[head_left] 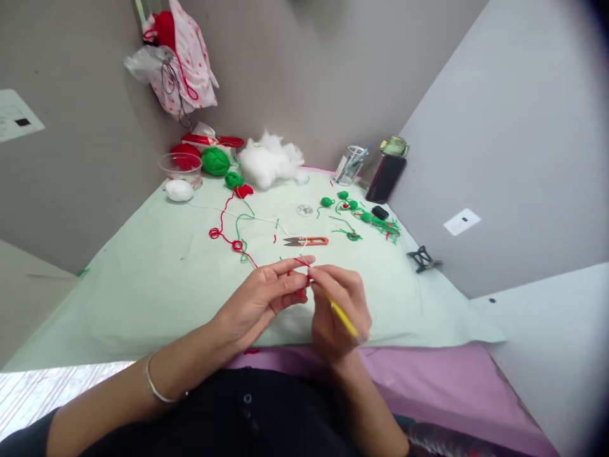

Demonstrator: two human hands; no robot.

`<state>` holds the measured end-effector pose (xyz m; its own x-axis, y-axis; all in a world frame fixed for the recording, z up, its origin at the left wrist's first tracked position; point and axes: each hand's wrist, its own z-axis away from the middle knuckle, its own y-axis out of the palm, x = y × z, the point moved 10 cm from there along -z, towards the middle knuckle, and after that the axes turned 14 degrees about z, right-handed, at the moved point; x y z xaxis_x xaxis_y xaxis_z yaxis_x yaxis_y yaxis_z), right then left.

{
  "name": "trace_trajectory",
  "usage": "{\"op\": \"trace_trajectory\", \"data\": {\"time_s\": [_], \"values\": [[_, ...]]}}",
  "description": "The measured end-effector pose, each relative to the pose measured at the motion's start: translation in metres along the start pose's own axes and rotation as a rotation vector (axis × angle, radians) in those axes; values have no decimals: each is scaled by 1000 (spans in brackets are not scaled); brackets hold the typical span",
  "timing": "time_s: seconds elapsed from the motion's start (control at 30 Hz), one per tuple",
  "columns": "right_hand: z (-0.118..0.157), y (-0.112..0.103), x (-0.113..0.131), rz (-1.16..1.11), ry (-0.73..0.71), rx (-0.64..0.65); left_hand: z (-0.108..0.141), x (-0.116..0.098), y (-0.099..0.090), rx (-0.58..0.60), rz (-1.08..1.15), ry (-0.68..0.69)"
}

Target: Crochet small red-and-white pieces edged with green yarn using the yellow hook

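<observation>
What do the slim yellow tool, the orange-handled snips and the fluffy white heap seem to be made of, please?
Slim yellow tool: perhaps plastic, smooth-looking, judging by its even, bright colour.
Orange-handled snips: probably metal blades, dull grey and pointed; handle material unclear.
Fluffy white heap: likely fibre stuffing, matte, with wispy edges.

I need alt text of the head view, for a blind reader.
A person's left-hand grip holds red yarn and the right-hand grip holds a yellow tool. Beyond, orange-handled snips, green yarn pieces and white stuffing lie on pale cloth.
</observation>
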<state>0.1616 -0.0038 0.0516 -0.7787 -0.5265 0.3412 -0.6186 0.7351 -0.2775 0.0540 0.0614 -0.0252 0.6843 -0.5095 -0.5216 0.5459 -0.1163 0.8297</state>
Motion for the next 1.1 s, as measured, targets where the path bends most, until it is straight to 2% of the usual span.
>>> {"op": "trace_trajectory", "data": {"time_s": [0.07,0.17,0.2,0.27,0.33,0.4,0.53,0.6,0.67,0.77,0.83,0.87,0.9,0.97,1.03,1.1], "values": [[-5,-4,-15,-133,147,1,-1,-2,-2,-19,21,-15],[-7,-2,-31,-323,353,35,-1,-19,0,-13,-66,141],[-7,3,-30,-324,360,82,1,-23,2,-3,-113,202],[-8,9,-17,-215,252,141,3,-25,5,15,-185,266],[-7,6,-3,-80,98,94,4,-18,7,35,-190,225],[-6,1,-2,-84,78,32,3,-10,8,54,-154,129],[-4,13,-35,-443,403,148,4,-10,9,64,-119,36],[-4,15,-40,-543,475,197,4,-15,10,63,-129,45],[-7,11,-35,-457,409,219,5,-19,10,53,-158,87],[-7,4,-7,-157,89,196,6,-24,8,21,-203,175],[-2,1,10,-8,-94,130,6,-19,7,13,-163,151],[0,0,12,20,-119,102,5,-13,6,12,-120,104],[1,0,9,12,-93,90,4,-8,5,11,-74,51],[-2,-1,-7,-116,71,82,3,-1,5,14,-6,-28],[-5,0,-24,-308,263,76,2,-3,7,26,4,-25],[-8,3,-31,-427,355,88,3,-9,11,49,-42,35]]}}
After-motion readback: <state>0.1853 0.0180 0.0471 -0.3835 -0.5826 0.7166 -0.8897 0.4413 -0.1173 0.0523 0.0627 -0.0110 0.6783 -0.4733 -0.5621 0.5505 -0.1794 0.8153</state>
